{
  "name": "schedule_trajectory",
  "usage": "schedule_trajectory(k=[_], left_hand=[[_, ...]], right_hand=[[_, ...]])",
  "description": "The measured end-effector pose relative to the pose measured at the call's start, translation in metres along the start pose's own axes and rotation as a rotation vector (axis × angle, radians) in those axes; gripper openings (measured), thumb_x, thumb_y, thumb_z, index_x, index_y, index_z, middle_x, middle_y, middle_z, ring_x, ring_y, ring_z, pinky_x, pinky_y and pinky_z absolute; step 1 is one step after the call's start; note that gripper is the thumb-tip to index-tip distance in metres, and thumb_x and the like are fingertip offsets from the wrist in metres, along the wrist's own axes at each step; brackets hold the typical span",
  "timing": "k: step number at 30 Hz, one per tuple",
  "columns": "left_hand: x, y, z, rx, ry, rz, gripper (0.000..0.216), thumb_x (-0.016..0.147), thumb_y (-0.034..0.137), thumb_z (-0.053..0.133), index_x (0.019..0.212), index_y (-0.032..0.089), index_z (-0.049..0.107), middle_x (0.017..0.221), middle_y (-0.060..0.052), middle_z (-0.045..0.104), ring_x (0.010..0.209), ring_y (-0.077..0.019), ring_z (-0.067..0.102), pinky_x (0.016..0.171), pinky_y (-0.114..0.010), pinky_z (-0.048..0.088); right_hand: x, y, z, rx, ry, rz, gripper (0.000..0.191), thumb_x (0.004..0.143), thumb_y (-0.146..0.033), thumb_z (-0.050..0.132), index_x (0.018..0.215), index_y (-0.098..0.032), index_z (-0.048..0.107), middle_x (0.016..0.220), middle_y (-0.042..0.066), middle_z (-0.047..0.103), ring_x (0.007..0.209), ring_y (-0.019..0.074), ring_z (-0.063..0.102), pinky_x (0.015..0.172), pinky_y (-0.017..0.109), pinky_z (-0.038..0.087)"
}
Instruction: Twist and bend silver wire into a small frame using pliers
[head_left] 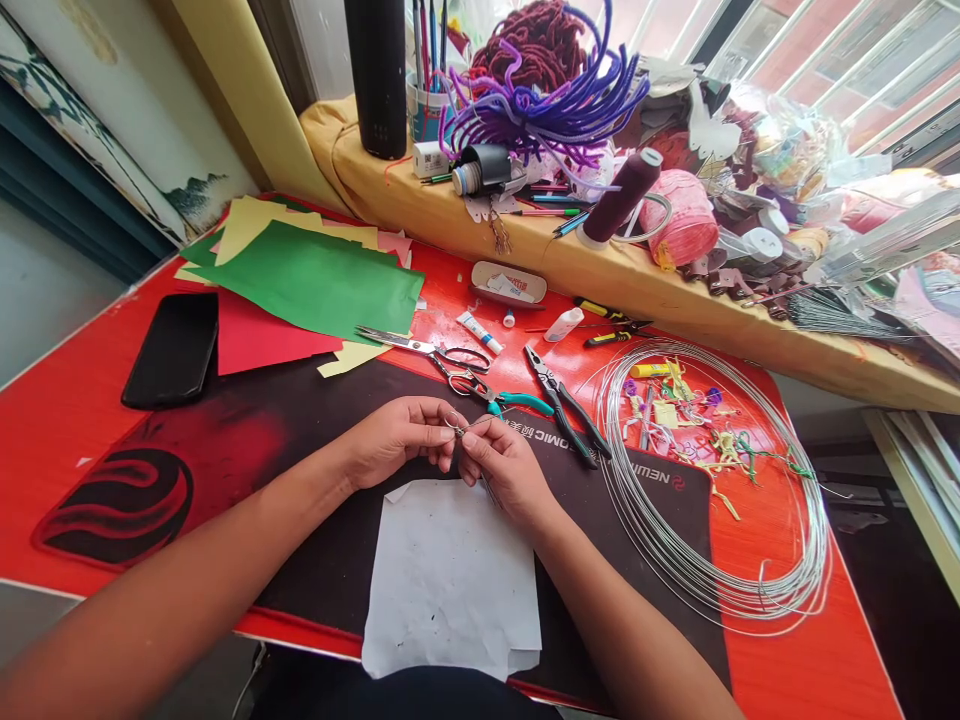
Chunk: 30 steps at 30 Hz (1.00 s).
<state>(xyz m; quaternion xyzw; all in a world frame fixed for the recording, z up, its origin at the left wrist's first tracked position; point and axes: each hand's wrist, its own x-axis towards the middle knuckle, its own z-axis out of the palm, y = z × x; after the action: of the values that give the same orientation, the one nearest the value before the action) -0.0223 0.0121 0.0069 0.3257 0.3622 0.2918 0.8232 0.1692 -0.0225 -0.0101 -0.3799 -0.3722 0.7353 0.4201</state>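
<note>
Between the fingertips of both hands is a short piece of thin wire (pixel 454 426), bent into a small loop. My left hand (pixel 409 440) pinches the loop from one side. My right hand (pixel 501 460) grips it from the other, thumb and forefinger pressed together, and a loose wire end shows below the palm. How the wire is twisted is too small to make out. Just under the hands lies a creased white sheet of paper (pixel 454 580). Beyond them rest teal-handled pliers (pixel 525 401), scissors (pixel 431 350) and black pliers (pixel 566 400).
A large coil of silver wire (pixel 622 500) lies at the right around scraps of yarn (pixel 724 445). Coloured paper (pixel 315 280) and a black phone (pixel 171 350) are at the left. Purple pipe cleaners (pixel 555 110) and a yarn cone (pixel 622 195) crowd the ledge behind.
</note>
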Motion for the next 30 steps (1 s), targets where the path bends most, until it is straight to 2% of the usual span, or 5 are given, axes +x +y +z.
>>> schedule_trajectory(k=[10, 20, 30], left_hand=[[0.0009, 0.0052, -0.0031, 0.036, -0.049, -0.085, 0.029, 0.065, 0.026, 0.089, 0.087, 0.013, 0.074, 0.067, -0.004, 0.071, 0.057, -0.0149, 0.066, 0.056, -0.025, 0.042], [0.0012, 0.0069, 0.0021, 0.141, 0.007, -0.005, 0.027, 0.069, 0.029, 0.087, 0.086, 0.014, 0.072, 0.066, -0.003, 0.072, 0.055, -0.0148, 0.066, 0.053, -0.024, 0.042], [0.0005, 0.0015, -0.0022, 0.135, -0.021, 0.054, 0.031, 0.074, 0.035, 0.089, 0.091, 0.013, 0.074, 0.071, -0.004, 0.072, 0.061, -0.0155, 0.069, 0.059, -0.025, 0.049]], right_hand=[[-0.0025, 0.0021, -0.0025, -0.017, -0.018, 0.028, 0.028, 0.088, -0.043, 0.08, 0.084, -0.021, 0.064, 0.061, -0.005, 0.058, 0.052, 0.0117, 0.05, 0.055, 0.027, 0.042], [-0.0019, 0.0017, -0.0019, -0.022, 0.002, 0.034, 0.03, 0.087, -0.045, 0.08, 0.083, -0.021, 0.063, 0.062, -0.004, 0.059, 0.053, 0.012, 0.05, 0.056, 0.027, 0.041], [-0.0022, 0.003, -0.002, -0.009, 0.008, 0.017, 0.027, 0.089, -0.042, 0.079, 0.084, -0.02, 0.063, 0.061, -0.004, 0.059, 0.052, 0.0117, 0.05, 0.055, 0.027, 0.04]])
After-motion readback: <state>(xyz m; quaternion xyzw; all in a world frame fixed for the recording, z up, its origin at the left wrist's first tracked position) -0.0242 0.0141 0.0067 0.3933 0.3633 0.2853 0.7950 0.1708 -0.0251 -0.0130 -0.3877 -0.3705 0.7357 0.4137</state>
